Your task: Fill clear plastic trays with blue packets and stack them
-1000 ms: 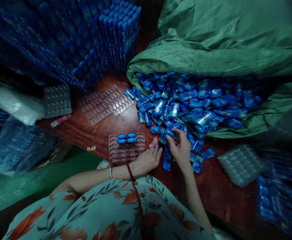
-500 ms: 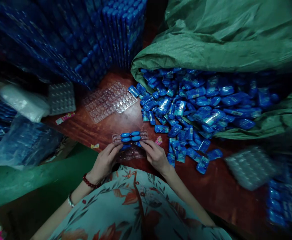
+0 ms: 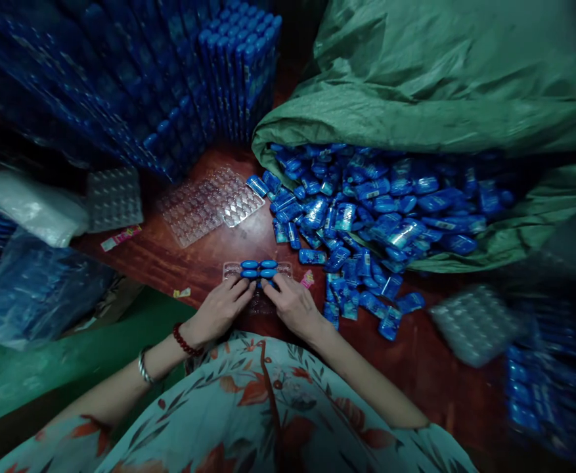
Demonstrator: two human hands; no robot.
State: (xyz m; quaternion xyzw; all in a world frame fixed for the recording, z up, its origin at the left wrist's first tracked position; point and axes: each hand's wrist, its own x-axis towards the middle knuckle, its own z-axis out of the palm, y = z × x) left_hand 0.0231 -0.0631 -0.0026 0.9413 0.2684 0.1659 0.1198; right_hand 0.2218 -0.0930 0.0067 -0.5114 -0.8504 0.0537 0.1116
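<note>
A clear plastic blister tray lies on the red-brown table just in front of me. Its far row holds several blue oval pieces. My left hand and my right hand meet at the row just below them, fingertips pinched down on small blue pieces that are mostly hidden under the fingers. A heap of loose blue wrapped pieces lies to the right of my right hand, spilling out of a green sack.
Tall stacks of filled blue trays stand at the back left. Empty clear trays lie behind the work tray. A grey tray, a white bag and a blue-filled plastic bag sit left; another tray right.
My right hand left the loose heap and my left hand came from beside it; both moved to the tray. The tray shows blue pieces under the fingertips, and the hands have drawn closer together.
</note>
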